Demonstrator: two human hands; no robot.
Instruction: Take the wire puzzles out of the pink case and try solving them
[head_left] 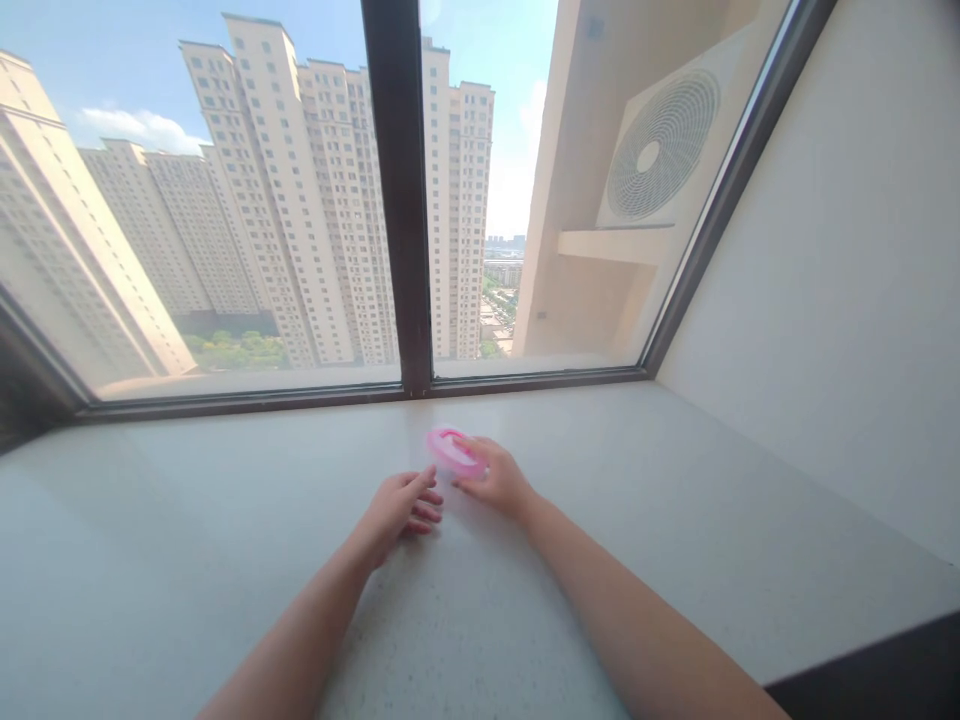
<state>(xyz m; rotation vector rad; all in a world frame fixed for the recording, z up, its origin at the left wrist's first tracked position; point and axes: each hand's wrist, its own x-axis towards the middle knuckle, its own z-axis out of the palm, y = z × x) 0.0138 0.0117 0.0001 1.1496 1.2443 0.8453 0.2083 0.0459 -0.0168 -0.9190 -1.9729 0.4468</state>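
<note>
Above the pale windowsill, my right hand (499, 480) grips a small pink oval object (444, 450) with a ring-like rim and a paler middle; motion blur hides its exact kind. The thumb and fingers hold its right side, and its left end points toward the window. Just left of and below it is my left hand (405, 505), fingers slightly bent and apart, with nothing in it. The left fingertips are close to the pink object, but I cannot tell whether they touch it.
The speckled white windowsill (225, 560) spreads under both arms. Beyond it stands a dark window frame (409, 250), with tall buildings (277, 190) and an air-conditioner unit (660, 150) outside. A white wall (832, 280) bounds the right side. A dark edge (885, 660) shows at bottom right.
</note>
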